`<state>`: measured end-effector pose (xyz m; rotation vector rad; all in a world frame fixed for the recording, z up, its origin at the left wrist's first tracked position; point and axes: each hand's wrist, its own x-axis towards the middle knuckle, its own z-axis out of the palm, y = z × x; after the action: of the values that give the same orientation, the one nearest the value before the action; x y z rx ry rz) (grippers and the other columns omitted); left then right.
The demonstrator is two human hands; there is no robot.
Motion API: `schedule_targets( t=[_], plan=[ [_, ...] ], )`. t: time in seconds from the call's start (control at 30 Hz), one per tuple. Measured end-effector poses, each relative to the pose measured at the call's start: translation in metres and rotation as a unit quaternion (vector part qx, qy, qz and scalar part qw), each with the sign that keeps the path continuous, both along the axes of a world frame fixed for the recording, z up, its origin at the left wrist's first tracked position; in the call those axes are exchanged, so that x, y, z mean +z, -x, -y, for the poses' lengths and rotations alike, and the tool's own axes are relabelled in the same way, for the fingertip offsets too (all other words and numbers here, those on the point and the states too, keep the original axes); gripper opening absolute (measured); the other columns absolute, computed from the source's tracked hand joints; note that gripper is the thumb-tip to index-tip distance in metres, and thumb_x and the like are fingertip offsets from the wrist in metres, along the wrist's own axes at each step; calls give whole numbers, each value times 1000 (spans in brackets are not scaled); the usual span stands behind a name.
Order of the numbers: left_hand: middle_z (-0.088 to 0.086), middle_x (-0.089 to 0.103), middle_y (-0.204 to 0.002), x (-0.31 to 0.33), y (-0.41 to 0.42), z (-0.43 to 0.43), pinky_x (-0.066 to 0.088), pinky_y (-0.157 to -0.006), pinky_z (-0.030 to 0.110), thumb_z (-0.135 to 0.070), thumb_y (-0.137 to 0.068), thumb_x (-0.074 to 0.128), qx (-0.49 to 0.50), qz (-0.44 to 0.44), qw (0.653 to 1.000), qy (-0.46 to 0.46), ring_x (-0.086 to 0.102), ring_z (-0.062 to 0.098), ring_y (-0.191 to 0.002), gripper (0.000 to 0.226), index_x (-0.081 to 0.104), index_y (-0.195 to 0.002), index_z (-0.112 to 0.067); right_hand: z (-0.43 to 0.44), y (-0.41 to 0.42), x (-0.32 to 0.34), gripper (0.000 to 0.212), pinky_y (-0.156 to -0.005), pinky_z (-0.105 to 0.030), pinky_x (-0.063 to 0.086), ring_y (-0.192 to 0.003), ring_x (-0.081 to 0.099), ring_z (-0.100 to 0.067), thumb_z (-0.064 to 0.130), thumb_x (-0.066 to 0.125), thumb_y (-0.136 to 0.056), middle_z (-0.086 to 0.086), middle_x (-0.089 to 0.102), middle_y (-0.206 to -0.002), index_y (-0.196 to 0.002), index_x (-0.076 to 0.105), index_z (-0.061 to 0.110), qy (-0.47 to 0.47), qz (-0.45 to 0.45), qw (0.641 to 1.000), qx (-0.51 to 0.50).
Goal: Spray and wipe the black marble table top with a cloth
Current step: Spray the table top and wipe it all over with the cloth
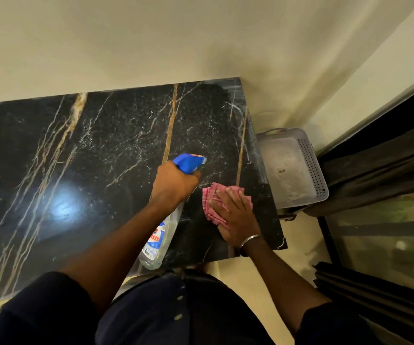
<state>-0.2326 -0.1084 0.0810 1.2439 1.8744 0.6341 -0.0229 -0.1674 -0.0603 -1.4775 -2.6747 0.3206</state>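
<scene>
The black marble table top (96, 155), veined in gold and white, fills the left and middle of the head view. My left hand (173, 185) grips the neck of a clear spray bottle (161, 240) with a blue trigger head, its nozzle pointing toward the table's right end. My right hand (233, 215) presses flat on a folded pink checked cloth (212, 195) near the table's right front corner. A metal bangle sits on that wrist.
A pale perforated plastic basket (310, 155) stands on the floor just past the table's right edge. Dark curtains and a glass door (385, 230) lie further right. A cream wall (151, 41) backs the table. A lamp's reflection glares on the marble at left.
</scene>
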Motion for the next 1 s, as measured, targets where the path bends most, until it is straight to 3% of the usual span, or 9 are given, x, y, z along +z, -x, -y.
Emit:
schedule_targets(
  t=[0.13, 0.27, 0.37, 0.5, 0.63, 0.73, 0.8, 0.87, 1.0],
  plan=[
    [-3, 62, -71, 2, 6, -13, 43, -54, 19, -26, -82, 70, -8, -7, 1000, 7, 58, 7, -59, 15, 62, -93, -19, -26, -39, 2, 60, -113, -58, 23, -145, 25, -35, 42, 50, -86, -8, 33, -156, -144, 46, 28, 10, -26, 993, -110],
    [-3, 60, -69, 2, 18, -22, 40, -52, 20, -30, -78, 70, 1, -20, 1000, 12, 56, 7, -56, 20, 62, -91, -17, -51, -66, 3, 58, -112, -56, 30, -139, 36, -38, 32, 42, -85, -14, 42, -150, -141, 51, 19, 7, -92, 956, -279],
    [-3, 60, -68, 1, 28, -28, 42, -52, 21, -29, -78, 70, -2, -23, 1000, 13, 56, 7, -55, 19, 61, -90, -16, -61, -51, 6, 63, -114, -55, 28, -138, 36, -40, 35, 37, -83, -18, 40, -151, -143, 48, 16, 14, -67, 935, -348],
    [-2, 62, -72, -1, 37, -34, 42, -54, 20, -31, -80, 70, -7, -21, 1000, 16, 58, 7, -59, 21, 62, -92, -16, -62, -9, 12, 66, -117, -57, 21, -142, 27, -40, 39, 37, -82, -16, 36, -152, -145, 43, 22, 7, -18, 958, -284],
    [-3, 62, -71, -1, 39, -42, 40, -52, 19, -33, -79, 71, -2, -20, 1000, 23, 57, 7, -58, 22, 64, -95, -19, -57, 39, 7, 68, -116, -58, 17, -146, 19, -36, 40, 44, -80, -13, 33, -155, -146, 41, 24, 17, -8, 994, -109],
    [-2, 63, -72, 1, 42, -50, 43, -54, 20, -30, -80, 69, -11, -28, 999, 9, 58, 8, -60, 20, 64, -96, -18, -60, 40, 3, 68, -118, -55, 12, -148, 18, -33, 45, 46, -81, -8, 29, -158, -147, 39, 29, 13, 44, 999, 0],
    [-1, 63, -73, 1, 45, -54, 46, -57, 22, -28, -82, 69, -16, -24, 1000, 9, 59, 10, -62, 17, 62, -93, -17, -69, 23, 8, 61, -117, -55, 17, -145, 24, -33, 45, 49, -82, -7, 33, -156, -142, 44, 30, 11, 31, 999, -6],
    [-1, 63, -73, 1, 49, -58, 47, -58, 22, -28, -83, 70, -21, -22, 999, 11, 59, 10, -63, 18, 61, -93, -16, -83, -1, 10, 55, -112, -56, 27, -140, 31, -32, 39, 52, -82, -5, 40, -150, -136, 49, 30, 13, -8, 997, -81],
    [-1, 63, -77, -1, 55, -65, 47, -60, 21, -29, -83, 70, -23, -19, 999, 14, 60, 9, -65, 22, 62, -99, -16, -105, -39, 8, 61, -116, -54, 24, -138, 35, -39, 36, 45, -81, -14, 42, -149, -140, 50, 22, -10, -45, 976, -213]
  ],
)
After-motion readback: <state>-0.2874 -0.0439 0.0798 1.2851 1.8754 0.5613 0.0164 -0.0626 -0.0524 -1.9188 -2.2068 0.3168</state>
